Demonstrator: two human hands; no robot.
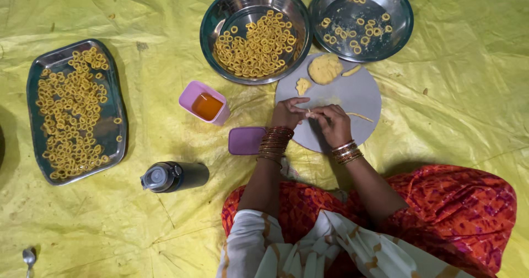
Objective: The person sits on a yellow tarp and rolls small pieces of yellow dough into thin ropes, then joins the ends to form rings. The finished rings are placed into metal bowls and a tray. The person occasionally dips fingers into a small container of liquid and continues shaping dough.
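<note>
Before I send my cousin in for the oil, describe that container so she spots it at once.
Start at the large steel bowl heaped with dough rings. Just below its left edge on the yellow sheet stands a small pink tub, open, holding orange liquid. Its flat purple lid lies beside it.

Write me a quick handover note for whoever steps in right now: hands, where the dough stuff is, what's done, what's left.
Left hand and right hand: fingertips together over the round grey board, pinching a small dough piece.
Dough lump and small bits sit at the board's far edge.
Done: dough rings fill the tray and the left bowl; a few in the right bowl.
Left: the lump is unshaped.
</note>
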